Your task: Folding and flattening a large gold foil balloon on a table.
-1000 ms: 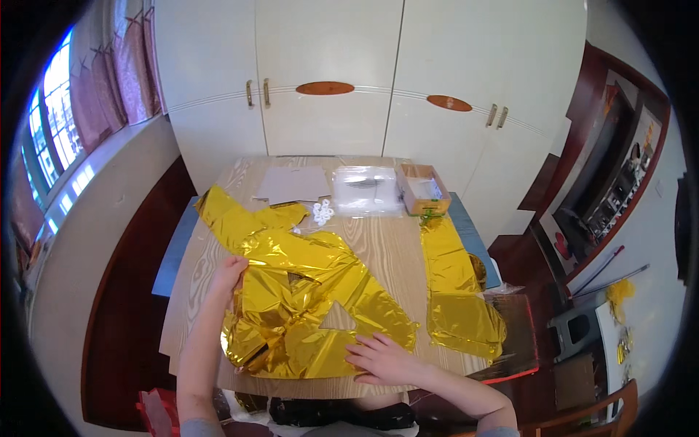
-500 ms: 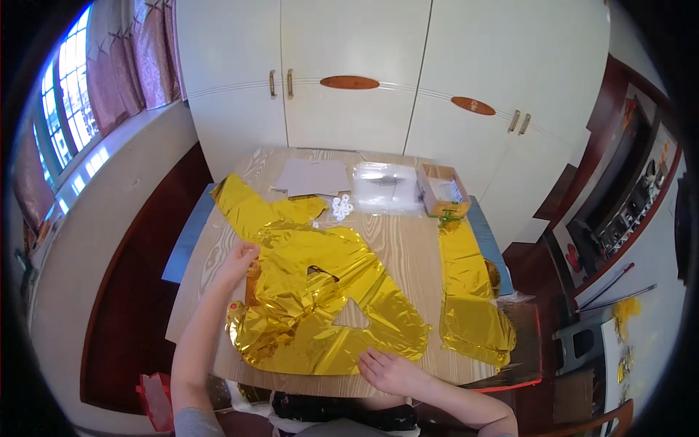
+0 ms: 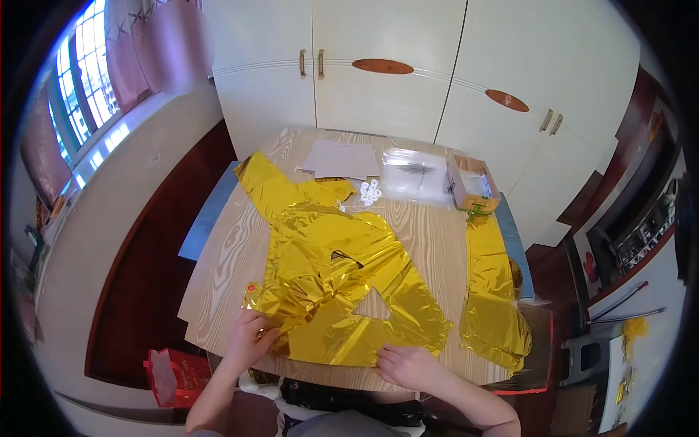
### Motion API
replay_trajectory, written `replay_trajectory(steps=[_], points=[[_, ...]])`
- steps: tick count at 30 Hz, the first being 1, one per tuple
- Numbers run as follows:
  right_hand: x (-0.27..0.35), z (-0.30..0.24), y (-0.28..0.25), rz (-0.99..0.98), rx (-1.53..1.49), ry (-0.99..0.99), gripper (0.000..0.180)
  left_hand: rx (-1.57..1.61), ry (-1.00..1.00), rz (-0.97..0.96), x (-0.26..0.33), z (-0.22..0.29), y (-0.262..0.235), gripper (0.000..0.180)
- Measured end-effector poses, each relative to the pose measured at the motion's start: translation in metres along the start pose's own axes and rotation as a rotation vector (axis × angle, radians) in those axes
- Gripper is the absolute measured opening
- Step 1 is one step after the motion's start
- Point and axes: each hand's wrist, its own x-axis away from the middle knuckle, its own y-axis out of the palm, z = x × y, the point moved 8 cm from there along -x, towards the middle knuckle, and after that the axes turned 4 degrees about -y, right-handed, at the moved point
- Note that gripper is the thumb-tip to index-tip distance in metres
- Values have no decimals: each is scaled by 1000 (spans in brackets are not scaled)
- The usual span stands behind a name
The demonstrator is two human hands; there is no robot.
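A blurred patch (image 3: 175,47) hides part of the pink curtain (image 3: 127,71). The upper edge cuts the white wardrobe (image 3: 389,102). Under the right hand (image 3: 409,365), some border of the gold foil balloon (image 3: 328,288) is hidden.

Beyond the left grip (image 3: 251,339), a white cabinet (image 3: 393,105) is filling the back of the room! Farther left of that grip, daylight is streaming through a barred window (image 3: 86,69), pinkish curtains (image 3: 122,80) are hanging alongside, and a pale wall (image 3: 149,171) is running below. Right of the right grip (image 3: 408,364), dark reddish floor (image 3: 547,273) is showing near a grey stool (image 3: 585,340), while beneath both, a wood-grained counter (image 3: 218,291) is stretching.
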Motion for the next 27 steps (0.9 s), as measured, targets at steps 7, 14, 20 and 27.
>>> replay_trajectory(steps=[7,14,20,27], points=[[-100,79,-38,353,-231,144,28,-190,37,99,25,11,6,13],[-153,103,-9,261,-19,41,14,-359,34,165,41,-10,3,17],[-145,107,-17,303,-18,23,10,-393,-14,187,41,-33,-9,20],[-131,106,-45,430,-146,143,28,-411,-181,257,43,-40,-24,21]])
